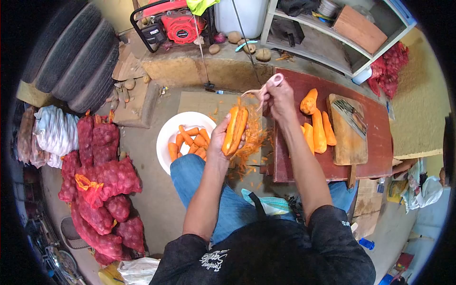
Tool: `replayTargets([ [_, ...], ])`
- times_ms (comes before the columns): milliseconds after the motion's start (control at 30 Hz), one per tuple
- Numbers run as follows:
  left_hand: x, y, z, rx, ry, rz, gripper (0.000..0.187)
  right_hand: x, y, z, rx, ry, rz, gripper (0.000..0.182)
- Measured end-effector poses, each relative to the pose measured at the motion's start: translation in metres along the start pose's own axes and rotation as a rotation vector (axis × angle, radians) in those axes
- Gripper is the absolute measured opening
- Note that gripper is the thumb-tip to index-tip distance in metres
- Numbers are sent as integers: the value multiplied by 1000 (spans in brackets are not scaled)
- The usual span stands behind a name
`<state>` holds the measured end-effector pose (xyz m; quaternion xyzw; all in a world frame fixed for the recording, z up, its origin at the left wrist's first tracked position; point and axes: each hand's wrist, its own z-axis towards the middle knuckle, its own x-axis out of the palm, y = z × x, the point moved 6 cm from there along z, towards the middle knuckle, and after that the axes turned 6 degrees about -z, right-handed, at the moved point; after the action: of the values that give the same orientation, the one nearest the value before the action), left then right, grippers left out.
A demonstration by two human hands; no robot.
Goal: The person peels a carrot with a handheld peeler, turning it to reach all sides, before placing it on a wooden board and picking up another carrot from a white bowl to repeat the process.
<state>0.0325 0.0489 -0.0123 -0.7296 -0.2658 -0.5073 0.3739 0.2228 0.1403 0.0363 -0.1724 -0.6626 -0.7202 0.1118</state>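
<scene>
Hands, two: left hand gripping an orange vegetable over the floor, between basin and tabletop; right hand closed around a pale-handled peeler, raised beside the tabletop's near left edge, apart from the vegetable. Tabletop, red, low, at the person's right: several more orange vegetables, grouped left of a wooden board. Floor: white basin of carrots; orange shavings, strewn partly over cardboard; red net sacks, heaped at left. Room, far side: stacked tyres; ledge bearing a red generator and potatoes; pale shelf; yellow wall at right.
</scene>
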Motion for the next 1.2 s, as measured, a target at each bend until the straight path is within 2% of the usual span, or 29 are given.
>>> replayTargets([
  [100, 5, 6, -18, -6, -56, 13, 47, -38, 9, 4, -94, -116, -80, 8],
  [167, 4, 0, -8, 16, -95, 45, 46, -19, 40, -9, -38, -116, -164, 7],
  [233, -5, -2, -4, 78, -154, 24, 47, 15, 45, -41, -65, 28, -239, 8],
  [367, -5, -7, 6, 235, -353, -18, 47, 43, 24, -97, 108, 151, 49, 18],
  [467, -5, -5, 0, 146, -247, 52, 47, 55, 13, -113, 176, 210, 34, 17],
  [567, 34, -5, -12, 120, -263, 45, 48, 52, 7, -93, 135, 212, 4, 17],
  [600, 1, -4, 1, 140, -224, 65, 50, 48, 10, -81, 114, 169, -13, 16],
  [633, -3, -3, 3, 124, -181, 47, 49, 47, 7, -70, 115, 174, -17, 16],
  [700, 0, -3, 7, 89, -90, 10, 49, 46, 2, -50, 116, 180, -26, 16],
  [733, -2, -5, 9, 65, -122, -57, 46, 49, 3, -45, 88, 203, -17, 15],
  [833, 4, -8, 8, 58, -41, -60, 44, 48, 1, -38, 107, 174, 24, 14],
  [1033, 9, -5, 2, 81, -138, -41, 43, 38, -12, -29, 214, 131, 74, 10],
  [1200, 7, -4, 3, 91, -97, -53, 41, 42, -11, -29, 197, 134, 95, 7],
])
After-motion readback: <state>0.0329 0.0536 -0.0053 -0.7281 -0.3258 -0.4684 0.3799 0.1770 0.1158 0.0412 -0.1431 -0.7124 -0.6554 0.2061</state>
